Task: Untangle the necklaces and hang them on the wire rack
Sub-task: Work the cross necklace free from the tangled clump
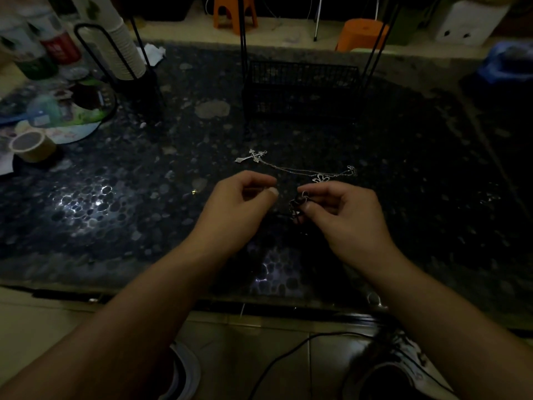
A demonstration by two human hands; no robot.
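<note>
A silver necklace with a cross pendant (251, 156) lies on the dark pebble-patterned table (115, 203), its thin chain running right to a flower-shaped pendant (320, 178). My right hand (343, 212) pinches a dark tangled necklace with a small ring (298, 204) just above the table. Beside it on the left, my left hand (242, 199) has thumb and fingers curled close together; whether a cord runs between them is too dark to tell. The black wire rack (300, 90) stands behind the necklaces, its thin uprights rising out of view.
A stack of paper cups (127, 47) in a black holder, bottles, a round tray with clutter (66, 111) and a tape roll (33, 145) fill the left side. Orange stools (235, 13) stand beyond the table. A cable (288, 356) and shoes lie on the floor below.
</note>
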